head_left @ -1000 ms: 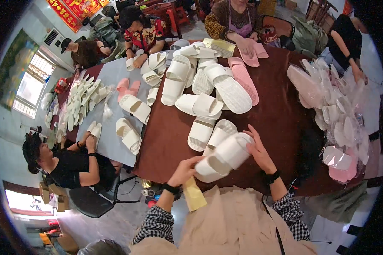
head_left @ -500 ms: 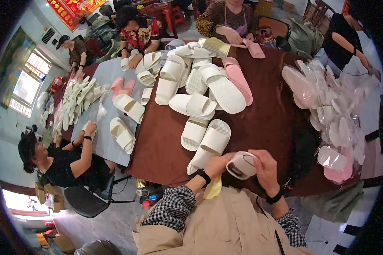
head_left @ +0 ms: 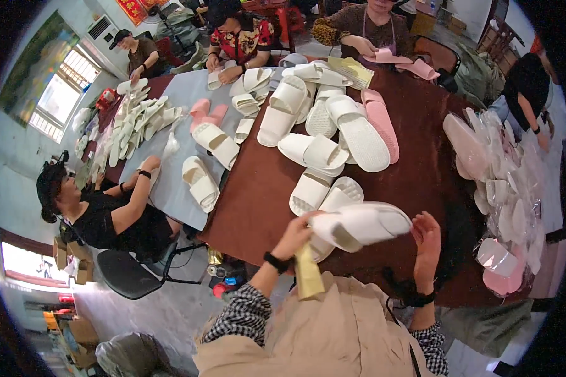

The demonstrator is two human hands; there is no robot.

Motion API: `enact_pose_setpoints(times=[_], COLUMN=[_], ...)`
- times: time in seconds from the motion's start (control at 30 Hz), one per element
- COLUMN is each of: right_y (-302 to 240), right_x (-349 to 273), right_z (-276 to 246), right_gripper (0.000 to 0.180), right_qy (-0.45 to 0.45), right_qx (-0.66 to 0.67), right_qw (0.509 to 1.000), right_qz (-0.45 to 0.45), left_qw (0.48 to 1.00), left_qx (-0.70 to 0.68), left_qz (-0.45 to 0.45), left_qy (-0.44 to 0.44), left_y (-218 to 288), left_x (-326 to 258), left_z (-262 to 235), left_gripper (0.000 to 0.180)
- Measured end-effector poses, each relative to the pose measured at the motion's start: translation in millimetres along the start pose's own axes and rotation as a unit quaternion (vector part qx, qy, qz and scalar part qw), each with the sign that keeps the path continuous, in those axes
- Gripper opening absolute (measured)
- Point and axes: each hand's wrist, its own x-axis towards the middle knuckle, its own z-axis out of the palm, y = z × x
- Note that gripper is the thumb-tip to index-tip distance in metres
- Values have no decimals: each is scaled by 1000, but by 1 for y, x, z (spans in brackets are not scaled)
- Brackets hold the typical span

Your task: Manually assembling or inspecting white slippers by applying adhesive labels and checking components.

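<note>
Over the brown table's (head_left: 258,207) near edge: white slipper (head_left: 371,226), lifted and tilted, slightly blurred. Left hand (head_left: 292,239) pinches its left end, thumb and fingers closed; a yellow slip (head_left: 308,276) hangs below that hand, looks gripped too. Right hand (head_left: 426,239), same edge, further right: fingers loosely spread, nothing in it, just beside the slipper's other end; contact can't be told.

Middle of the brown table: loose pile of white slippers (head_left: 311,152), one pink slipper (head_left: 383,125) at its right side. Right end of the brown table: heap of slippers in clear wrap (head_left: 493,182). Grey tabletop (head_left: 170,195) adjoins the brown table on its left, more loose pairs on it. Co-worker's pink slippers (head_left: 415,68) at the brown table's far edge.

Progress, judged: partway. Held slipper has no wrap visible, so handling looks unfinished; middle pile also unwrapped, so likely left; right-end heap looks done.
</note>
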Motion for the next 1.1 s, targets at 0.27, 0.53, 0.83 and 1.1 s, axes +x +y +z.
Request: enact_pose_setpoints(times=[0.27, 0.53, 0.83, 1.1], right_y=[140, 163, 144, 134], right_x=[-28, -36, -33, -4], right_z=[-52, -62, -54, -45], right_gripper=[29, 23, 28, 34], right_qy=[-130, -152, -197, -262], right_qx=[-203, -286, -300, -310], right_qw=[942, 917, 908, 878], right_qz=[236, 234, 217, 255], left_qw=[847, 844, 928, 937], left_qx=[-447, -222, -44, 276], left_qz=[-125, -42, -91, -214], left_qy=[258, 486, 359, -11], left_y=[-32, -52, -30, -16], left_x=[-84, -62, -21, -32], left_z=[-153, -272, -271, -108], left_gripper=[19, 30, 19, 39])
